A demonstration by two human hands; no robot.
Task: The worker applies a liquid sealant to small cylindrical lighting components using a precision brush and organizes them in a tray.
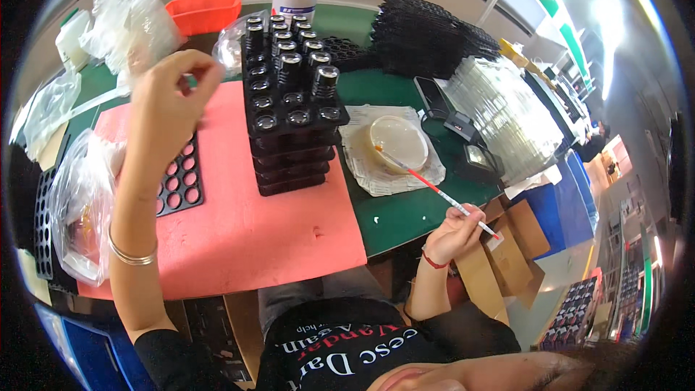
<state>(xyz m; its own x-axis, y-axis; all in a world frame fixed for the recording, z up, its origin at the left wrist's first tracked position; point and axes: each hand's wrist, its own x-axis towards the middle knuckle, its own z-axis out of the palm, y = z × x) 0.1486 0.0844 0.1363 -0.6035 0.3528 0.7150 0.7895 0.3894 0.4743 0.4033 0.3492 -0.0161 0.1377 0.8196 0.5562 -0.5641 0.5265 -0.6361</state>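
Note:
My right hand (pixel 452 235) grips a thin paintbrush (pixel 432 185) with a red and white handle. The brush's tip reaches into a shallow round dish (pixel 413 161) of pale contents, on a whitish, creased pad (pixel 365 172). My left hand (pixel 174 94) is raised over the left side of the pink mat (pixel 275 250), its fingers curled in and slightly blurred. Whatever they may hold is hidden. Beside it rises a stack of black trays (pixel 289 174) with shiny black cylindrical parts (pixel 289 69) upright in the top one. A flat black tray with round holes (pixel 190 185) lies partly behind my left forearm.
Plastic bags (pixel 87 210) crowd the left side. A red bin (pixel 206 13) and a white can (pixel 295 1) stand at the back. Black trays (pixel 427 36) are piled back right, near a phone (pixel 432 94) and stacked clear trays (pixel 507 119). Cardboard boxes (pixel 507 261) stand below the right edge.

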